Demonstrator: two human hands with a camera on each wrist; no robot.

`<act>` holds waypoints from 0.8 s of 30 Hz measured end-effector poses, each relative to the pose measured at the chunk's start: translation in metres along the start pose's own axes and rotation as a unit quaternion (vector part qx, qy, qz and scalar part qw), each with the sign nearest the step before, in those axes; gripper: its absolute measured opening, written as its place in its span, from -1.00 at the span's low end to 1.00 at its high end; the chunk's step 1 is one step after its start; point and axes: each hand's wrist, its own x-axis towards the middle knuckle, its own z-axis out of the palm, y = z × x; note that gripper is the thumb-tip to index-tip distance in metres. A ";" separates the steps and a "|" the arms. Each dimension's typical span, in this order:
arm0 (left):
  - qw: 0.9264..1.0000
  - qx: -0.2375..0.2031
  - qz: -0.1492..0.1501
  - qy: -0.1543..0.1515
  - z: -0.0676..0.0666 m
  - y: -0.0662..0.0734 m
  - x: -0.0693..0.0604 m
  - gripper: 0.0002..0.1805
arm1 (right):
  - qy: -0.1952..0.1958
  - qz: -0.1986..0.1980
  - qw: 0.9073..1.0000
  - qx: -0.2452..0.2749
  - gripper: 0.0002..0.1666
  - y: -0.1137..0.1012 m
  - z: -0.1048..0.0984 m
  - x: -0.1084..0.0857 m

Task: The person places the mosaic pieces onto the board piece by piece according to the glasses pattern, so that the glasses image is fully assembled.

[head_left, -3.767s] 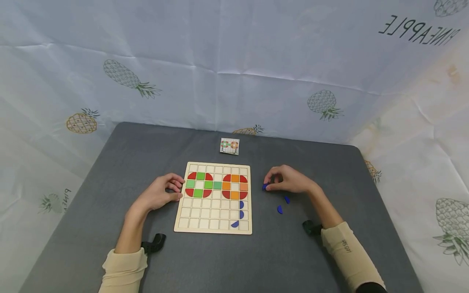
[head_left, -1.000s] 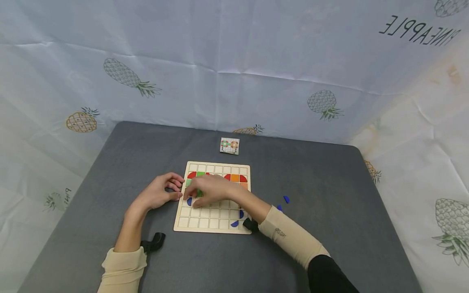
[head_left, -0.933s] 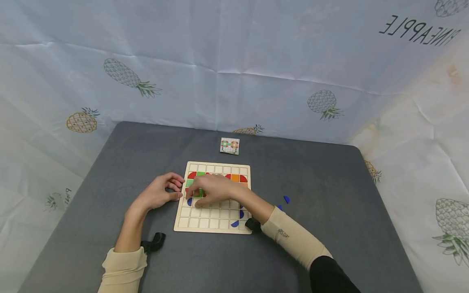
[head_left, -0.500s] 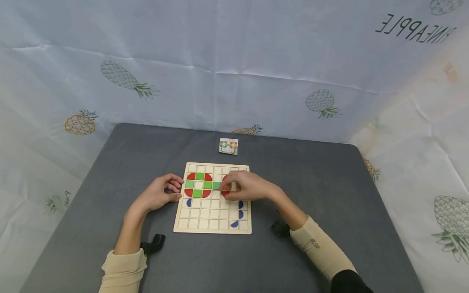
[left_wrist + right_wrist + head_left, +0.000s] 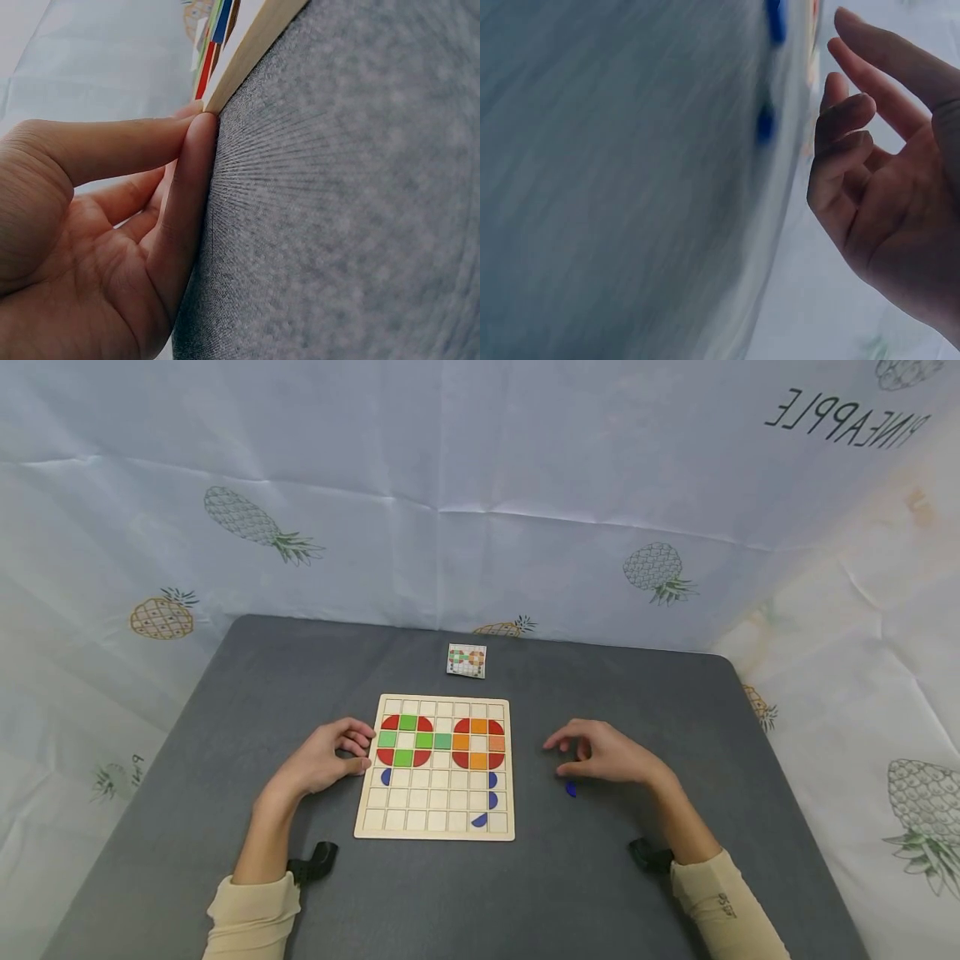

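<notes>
In the head view, my left hand [image 5: 326, 758] lies at the left edge of a square wooden grid board [image 5: 427, 818]. Thumb and fingertips touch that edge, as the left wrist view also shows. My right hand [image 5: 603, 753] hovers right of the board, fingers loosely bent and holding nothing. Just below its thumb is a loose blue semicircular piece [image 5: 572, 789]. Two blue pieces [image 5: 765, 126] appear, blurred, in the right wrist view, apart from the fingers. Set in the board are red quarter-round, green [image 5: 405, 758] and orange squares, plus several blue semicircles, one at the left [image 5: 386, 777].
Behind the board lies a small pattern card [image 5: 467, 661] with a similar coloured design. The grey table [image 5: 450, 910] ends at a hanging pineapple-print sheet [image 5: 450, 560]. Each wrist wears a black camera mount [image 5: 322, 860].
A blue semicircle now sits in a left-hand cell of the board. My right hand has released it and swept right, off the board, to the loose pieces. The left hand stays put.
</notes>
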 end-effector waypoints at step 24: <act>1.000 -0.007 0.008 0.003 0.000 -0.001 0.000 -0.55 | -0.023 0.016 0.999 0.014 -0.73 0.048 -0.018 -0.026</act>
